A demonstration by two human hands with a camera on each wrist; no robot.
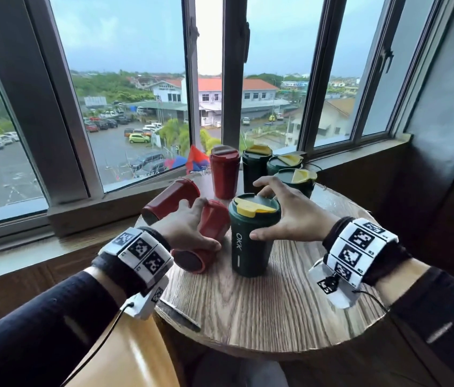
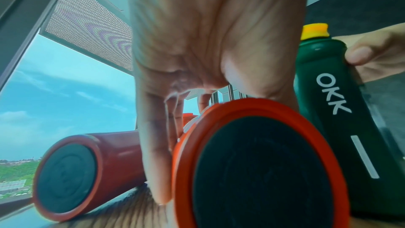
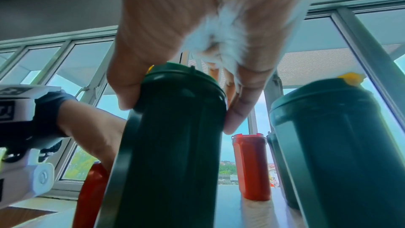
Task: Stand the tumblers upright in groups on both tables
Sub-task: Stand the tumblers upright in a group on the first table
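On the round table (image 1: 276,311), R hand (image 1: 295,216) grips the rim of an upright green tumbler (image 1: 250,241). L hand (image 1: 189,227) curls over a red tumbler (image 1: 206,236) lying on its side; another red one (image 1: 170,199) lies just behind. Four more stand upright nr the window.

4 green tumblers (image 1: 253,236) w/ yellow lids upright, 1 red (image 1: 224,174) upright, 2 red (image 1: 206,236) on sides

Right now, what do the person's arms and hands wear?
Both arms have dark long sleeves. Each wrist carries a white band of square black-and-white marker tiles over a black strap: left band, right band. A white camera housing hangs under each band, with a thin black cable. The hands are bare.
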